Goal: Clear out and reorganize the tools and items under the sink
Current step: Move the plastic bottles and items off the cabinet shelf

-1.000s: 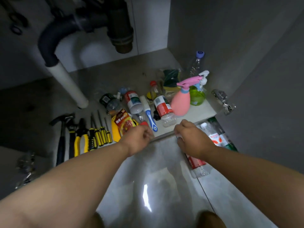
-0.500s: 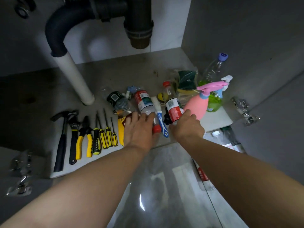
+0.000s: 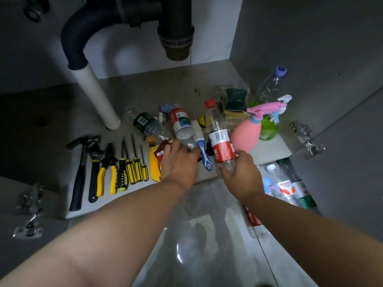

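- lining the lower left of the frame, the hammer [image 3: 79, 175] and screwdrivers [image 3: 134, 168] lie in a row.
- centre: the left hand [image 3: 179, 164] covers the base of the lying bottle [image 3: 182, 124]; whether its fingers have closed round it, i cannot tell. a loose hold could send it rolling into the tools.
- right of centre: the right hand [image 3: 241, 175] grasps the red-label bottle [image 3: 220, 141] by its base, tilted; lifting it could topple the pink sprayer [image 3: 245, 134] just beside.

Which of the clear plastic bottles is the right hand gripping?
The red-capped bottle with the red-and-white label, gripped at its base by the right hand. The purple-capped bottle at the back right and the dark-labelled bottle further left are untouched.
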### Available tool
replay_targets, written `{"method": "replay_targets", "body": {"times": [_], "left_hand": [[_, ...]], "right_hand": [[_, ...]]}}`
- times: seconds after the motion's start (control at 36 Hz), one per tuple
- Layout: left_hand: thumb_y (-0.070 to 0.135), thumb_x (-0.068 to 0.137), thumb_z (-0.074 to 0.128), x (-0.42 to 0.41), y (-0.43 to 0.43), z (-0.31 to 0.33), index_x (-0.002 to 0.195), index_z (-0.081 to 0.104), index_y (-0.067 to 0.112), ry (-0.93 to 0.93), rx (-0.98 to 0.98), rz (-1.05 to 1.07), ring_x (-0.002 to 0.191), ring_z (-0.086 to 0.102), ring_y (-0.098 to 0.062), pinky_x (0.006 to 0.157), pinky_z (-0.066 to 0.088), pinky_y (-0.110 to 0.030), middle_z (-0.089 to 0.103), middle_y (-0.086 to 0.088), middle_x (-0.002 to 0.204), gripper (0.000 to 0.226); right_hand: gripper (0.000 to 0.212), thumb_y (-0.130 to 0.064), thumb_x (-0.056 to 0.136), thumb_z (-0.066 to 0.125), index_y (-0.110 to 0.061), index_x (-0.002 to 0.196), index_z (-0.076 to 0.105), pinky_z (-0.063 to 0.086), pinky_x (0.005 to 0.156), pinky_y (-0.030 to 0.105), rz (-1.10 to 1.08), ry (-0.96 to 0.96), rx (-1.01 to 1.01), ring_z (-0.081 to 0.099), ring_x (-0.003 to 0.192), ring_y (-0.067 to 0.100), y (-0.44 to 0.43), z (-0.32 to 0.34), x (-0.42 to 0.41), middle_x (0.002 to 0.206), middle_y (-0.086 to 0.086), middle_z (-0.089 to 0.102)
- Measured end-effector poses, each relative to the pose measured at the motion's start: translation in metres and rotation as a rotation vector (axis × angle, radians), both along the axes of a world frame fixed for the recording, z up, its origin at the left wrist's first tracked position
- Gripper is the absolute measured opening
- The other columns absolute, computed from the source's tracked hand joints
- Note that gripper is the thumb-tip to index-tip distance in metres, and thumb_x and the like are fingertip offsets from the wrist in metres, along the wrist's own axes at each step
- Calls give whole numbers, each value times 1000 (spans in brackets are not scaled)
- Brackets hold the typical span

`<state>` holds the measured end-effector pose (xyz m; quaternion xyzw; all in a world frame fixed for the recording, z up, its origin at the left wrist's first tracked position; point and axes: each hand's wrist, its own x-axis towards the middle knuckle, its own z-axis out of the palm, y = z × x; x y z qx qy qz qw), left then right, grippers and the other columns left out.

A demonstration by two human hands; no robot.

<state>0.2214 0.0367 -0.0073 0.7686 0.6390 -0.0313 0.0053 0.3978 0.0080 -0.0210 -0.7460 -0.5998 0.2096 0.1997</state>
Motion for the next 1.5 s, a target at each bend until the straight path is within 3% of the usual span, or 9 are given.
{"method": "replay_targets", "body": {"times": [0.31, 0.56, 0.69, 0.83, 1.03, 1.14, 1.31, 1.39, 1.5], "left_hand": [[36, 93, 59, -37, -1, 76, 120, 45, 24, -253, 312, 140, 112, 49, -36, 89, 39, -45, 65, -12, 109, 32], [45, 96, 59, -57, -36, 137, 100, 42, 40, -1015, 91, 345, 93, 62, -25, 90, 56, -51, 58, 4, 94, 18], [37, 94, 65, -60, -48, 139, 100, 61, 23, -1099, 20, 383, 88, 63, -20, 85, 55, -39, 66, 5, 89, 16], [33, 90, 70, -58, -52, 124, 88, 70, 10, -1137, -81, 434, 63, 53, -10, 58, 42, -23, 61, 4, 67, 23], [33, 90, 72, -41, -58, 81, 94, 77, 12, -973, -515, 384, 54, 60, -2, 50, 44, -17, 68, 10, 60, 21], [43, 88, 73, -40, -61, 77, 93, 78, 13, -969, -600, 375, 72, 62, -14, 61, 48, -23, 73, -2, 80, 31], [49, 91, 69, -14, -61, 57, 96, 76, 11, -940, -707, 353, 80, 61, -26, 71, 51, -34, 68, -24, 91, 39], [46, 92, 68, -4, -61, 52, 100, 75, 7, -944, -747, 343, 71, 54, -20, 64, 47, -32, 60, -12, 76, 40], [46, 93, 67, 4, -63, 46, 102, 74, 8, -944, -762, 344, 76, 56, -19, 65, 49, -28, 63, -8, 82, 40]], "right_hand": [[61, -34, 85, 72, -14, 135, 42, 47, 90, 33, 257, 120, -275, 56, 108, 21, -4, 59, 32, 127, 8, 55], [28, -17, 84, 74, -14, 109, 63, 60, 85, 47, 319, 334, -682, 72, 96, 30, -58, 107, 68, 110, 17, 69], [24, -29, 81, 77, -15, 94, 63, 63, 67, 34, 276, 175, -860, 70, 67, 21, -94, 75, 80, 85, 9, 68], [45, -49, 66, 76, -21, 97, 59, 56, 51, 25, 236, 26, -900, 73, 68, 19, -120, 30, 79, 90, 7, 68], [66, -69, 69, 58, -23, 117, 60, 46, 77, 30, 111, -249, -698, 55, 83, 18, -137, -33, 55, 92, -4, 56], [66, -66, 70, 64, -22, 118, 56, 43, 73, 30, 31, -252, -579, 64, 91, 20, -131, -32, 39, 96, -3, 59], [76, -52, 84, 66, -14, 142, 35, 53, 91, 39, -1, -304, -474, 62, 114, 28, -130, -49, 43, 141, 9, 47], [85, -49, 87, 66, -10, 151, 25, 50, 98, 39, -6, -293, -490, 59, 122, 31, -130, -55, 45, 157, 15, 28], [84, -47, 88, 68, -11, 149, 24, 52, 97, 39, -14, -241, -506, 60, 119, 31, -130, -58, 47, 149, 17, 38]]}}
